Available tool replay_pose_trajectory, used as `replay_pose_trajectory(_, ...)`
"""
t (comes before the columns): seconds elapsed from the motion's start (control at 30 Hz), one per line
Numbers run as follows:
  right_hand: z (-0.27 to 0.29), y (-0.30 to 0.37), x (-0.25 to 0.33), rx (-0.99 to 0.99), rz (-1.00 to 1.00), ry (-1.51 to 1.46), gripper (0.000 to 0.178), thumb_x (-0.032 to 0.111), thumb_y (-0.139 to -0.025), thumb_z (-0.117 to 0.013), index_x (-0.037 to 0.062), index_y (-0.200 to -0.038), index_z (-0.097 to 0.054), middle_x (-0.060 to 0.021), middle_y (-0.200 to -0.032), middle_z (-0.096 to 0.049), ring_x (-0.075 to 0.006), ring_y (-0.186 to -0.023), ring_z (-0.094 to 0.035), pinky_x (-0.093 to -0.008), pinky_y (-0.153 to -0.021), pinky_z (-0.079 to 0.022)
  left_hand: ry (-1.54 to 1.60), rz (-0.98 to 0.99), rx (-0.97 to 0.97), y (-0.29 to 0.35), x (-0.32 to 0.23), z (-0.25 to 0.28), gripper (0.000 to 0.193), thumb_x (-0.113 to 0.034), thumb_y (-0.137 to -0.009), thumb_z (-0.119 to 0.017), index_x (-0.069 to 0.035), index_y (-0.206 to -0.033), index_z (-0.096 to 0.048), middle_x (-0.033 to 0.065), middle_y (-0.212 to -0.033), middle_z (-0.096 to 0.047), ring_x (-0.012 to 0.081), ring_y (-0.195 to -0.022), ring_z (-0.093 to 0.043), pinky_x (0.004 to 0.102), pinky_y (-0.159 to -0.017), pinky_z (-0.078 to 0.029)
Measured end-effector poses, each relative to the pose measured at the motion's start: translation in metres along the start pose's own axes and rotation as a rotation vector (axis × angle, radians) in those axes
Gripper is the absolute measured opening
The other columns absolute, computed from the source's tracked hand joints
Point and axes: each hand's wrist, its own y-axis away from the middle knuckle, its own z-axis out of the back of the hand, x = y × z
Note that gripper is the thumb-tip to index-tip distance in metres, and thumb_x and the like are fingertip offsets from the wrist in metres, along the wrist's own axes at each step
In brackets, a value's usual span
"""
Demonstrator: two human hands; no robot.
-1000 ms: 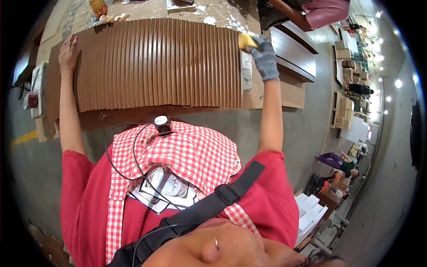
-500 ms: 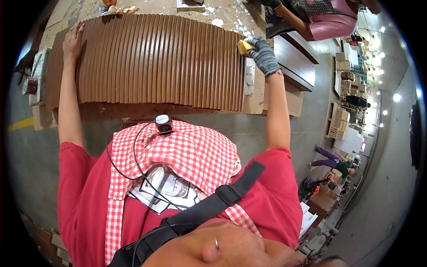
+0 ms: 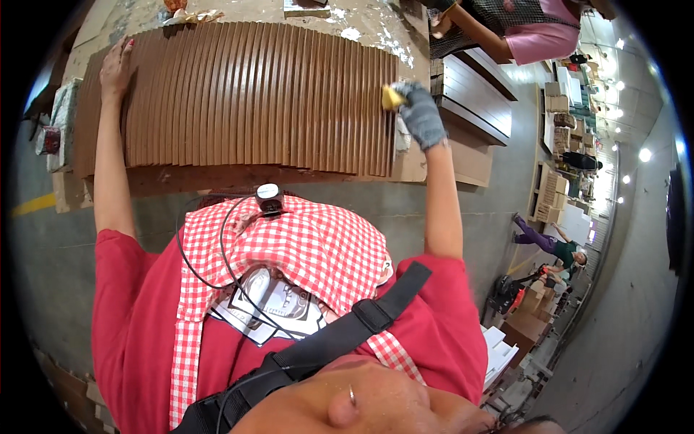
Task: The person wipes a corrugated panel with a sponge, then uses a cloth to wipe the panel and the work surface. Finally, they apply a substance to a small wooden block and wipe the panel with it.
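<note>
A row of brown wooden slats point(image 3: 253, 98), packed side by side, spans the worktable in front of me. My left hand point(image 3: 116, 71), bare, lies over the slats near their left end, its fingers stretched out toward the far edge. A grey knitted glove covers my right hand point(image 3: 422, 117), which is closed around a small yellow sponge-like block point(image 3: 392, 98). That block is at the right end of the row, against or very close to the last slat; exact contact is hard to tell. Motion blurs the gloved hand a little.
The paint-spotted worktable point(image 3: 390, 25) extends beyond the slats. A red-and-silver can point(image 3: 48, 140) stands at its left side. Dark brown panels point(image 3: 473, 98) are stacked to the right. Another person point(image 3: 535, 40) works at the far right, and a second person point(image 3: 553, 246) is farther off.
My right hand has come nearer to me along the right end of the slats, carrying the yellow block. My left hand stays in place. The distant person has shifted posture.
</note>
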Motion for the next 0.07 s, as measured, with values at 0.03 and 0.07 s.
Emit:
replay_pose_trajectory(0.03,-0.0008,0.0173,-0.0063,0.052,0.045,0.050,0.048,0.004,-0.078,-0.076,0.0111,-0.124,-0.065,-0.0148,-0.121,-0.061,-0.0297,-0.115,-0.059,-0.0358,-0.106,-0.044,-0.028,-0.031,0.002,0.0002,0.0064,-0.0017,0.070,-0.065,-0.098,-0.030,-0.018,-0.146,-0.046,0.0079,-0.148,-0.048,0.0295,-0.136,-0.043,0.0422,-0.112,-0.032)
replay_pose_trajectory(0.07,-0.0044,0.0164,-0.0118,0.053,0.047,0.050,0.048,0.004,-0.078,-0.076,0.0111,-0.124,-0.065,-0.0148,-0.121,-0.061,-0.0297,-0.115,-0.059,-0.0358,-0.106,-0.044,-0.050,-0.077,-0.012,-0.0018,0.0137,-0.0042,0.070,-0.065,-0.098,-0.029,-0.018,-0.147,-0.045,0.0076,-0.148,-0.047,0.0292,-0.136,-0.043,0.0418,-0.112,-0.031)
